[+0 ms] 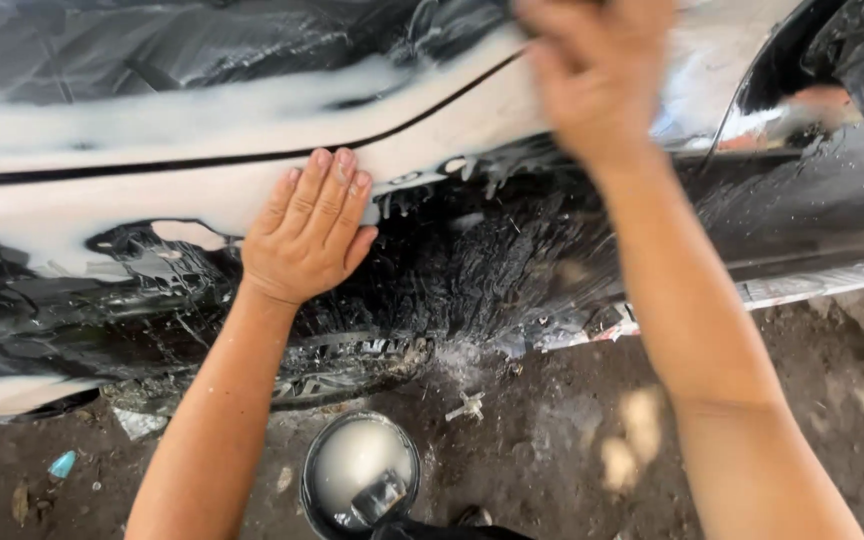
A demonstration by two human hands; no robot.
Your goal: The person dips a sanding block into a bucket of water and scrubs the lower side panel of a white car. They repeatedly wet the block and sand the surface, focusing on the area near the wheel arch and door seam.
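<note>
My left hand flat on wet black car body panel, fingers pressed together, palm bearing on white foam-covered band, holding nothing. My right hand at 1 o'clock from left, blurred, on upper panel; cannot tell whether fingers clasp anything. Panel fills upper view, foam running down it. Round black bucket of milky water on dirt ground at 6 o'clock from left hand.

The single head camera looks steeply down, close to a soapy black car panel and the dirt ground below.
</note>
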